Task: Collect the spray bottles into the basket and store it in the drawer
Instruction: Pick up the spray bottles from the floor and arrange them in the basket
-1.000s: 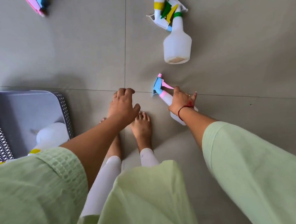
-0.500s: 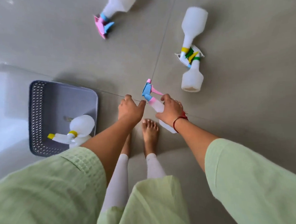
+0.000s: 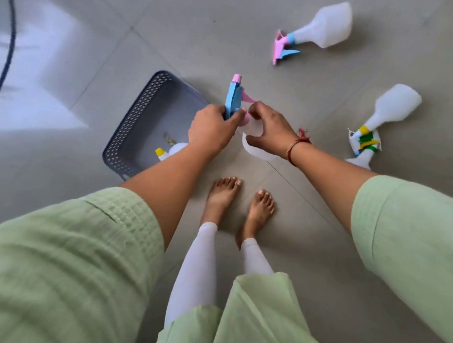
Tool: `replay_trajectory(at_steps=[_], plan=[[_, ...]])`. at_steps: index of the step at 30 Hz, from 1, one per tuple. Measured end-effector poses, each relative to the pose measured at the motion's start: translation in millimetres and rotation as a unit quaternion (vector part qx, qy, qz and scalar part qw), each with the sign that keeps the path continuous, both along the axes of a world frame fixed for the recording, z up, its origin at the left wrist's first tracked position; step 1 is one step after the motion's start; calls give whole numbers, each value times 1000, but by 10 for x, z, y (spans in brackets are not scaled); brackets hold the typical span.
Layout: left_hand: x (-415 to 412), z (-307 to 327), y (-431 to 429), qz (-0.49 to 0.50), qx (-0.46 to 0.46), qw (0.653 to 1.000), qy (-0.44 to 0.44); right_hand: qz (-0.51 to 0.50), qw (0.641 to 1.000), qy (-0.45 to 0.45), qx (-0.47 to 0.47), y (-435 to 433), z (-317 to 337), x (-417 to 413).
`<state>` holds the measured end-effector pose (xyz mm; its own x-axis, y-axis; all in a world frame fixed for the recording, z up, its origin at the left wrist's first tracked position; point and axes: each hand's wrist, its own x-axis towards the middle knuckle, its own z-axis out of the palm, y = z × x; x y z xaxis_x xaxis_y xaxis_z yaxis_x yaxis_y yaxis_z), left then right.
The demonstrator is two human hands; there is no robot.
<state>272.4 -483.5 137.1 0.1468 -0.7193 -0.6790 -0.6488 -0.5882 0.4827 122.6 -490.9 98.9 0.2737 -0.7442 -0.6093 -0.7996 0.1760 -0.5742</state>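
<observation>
At centre frame a spray bottle with a blue and pink head (image 3: 233,99) hangs above the floor, the left hand (image 3: 212,129) clamped round its trigger head and the right hand (image 3: 270,129) wrapped on its white body, probably a pass between hands toward the grey basket (image 3: 135,124) just left. One bottle (image 3: 169,150) already lies inside. Three more bottles (image 3: 323,30) lie at the right.

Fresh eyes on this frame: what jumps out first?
Dead centre, the left hand and right hand together hold a spray bottle with a blue-and-pink head above the floor. Just left of them sits a grey perforated basket with one yellow-capped bottle inside. Three more bottles lie on the tiles to the right.
</observation>
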Motion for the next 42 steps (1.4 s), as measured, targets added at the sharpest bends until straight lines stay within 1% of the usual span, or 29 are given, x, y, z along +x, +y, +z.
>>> replay_trajectory(at_steps=[3,5,6,7,10,12,14,16,18,20,27,31,34,37,39,42], plan=[[238,96,-8,10,-7,999,-50,46,999,-19,-21,-81,14,335],[318,140,39,47,0,995,-90,69,997,-21,-41,-90,42,513],[338,159,77,72,9,992,-107,59,997,-22,-43,-93,70,585],[333,159,118,94,23,988,-117,28,999,-23,-36,-95,100,628],[309,96,292,145,74,978,-128,-93,995,-31,19,-122,196,735],[288,6,411,153,98,975,-131,-135,986,-66,72,-128,236,806],[278,-94,497,164,112,971,-132,-131,978,-112,119,-100,248,890],[268,-188,536,170,124,969,-131,-88,976,-130,154,-37,203,953],[264,-265,528,168,138,968,-122,-38,978,-118,167,28,112,989],[268,-344,504,164,154,969,-106,-15,981,-100,167,69,-9,1016],[356,-540,485,121,174,973,-90,-10,981,-37,188,151,-313,1056],[379,-572,454,98,159,979,-80,-32,980,-32,196,123,-352,1087],[422,-524,472,83,126,985,-87,-63,979,-38,188,86,-305,1072],[478,-378,505,67,93,988,-106,-93,984,-20,148,51,-177,955],[473,-251,495,40,61,991,-116,-130,985,-8,118,29,-78,799],[382,-78,400,-15,29,997,-77,-162,980,9,118,25,67,486]])
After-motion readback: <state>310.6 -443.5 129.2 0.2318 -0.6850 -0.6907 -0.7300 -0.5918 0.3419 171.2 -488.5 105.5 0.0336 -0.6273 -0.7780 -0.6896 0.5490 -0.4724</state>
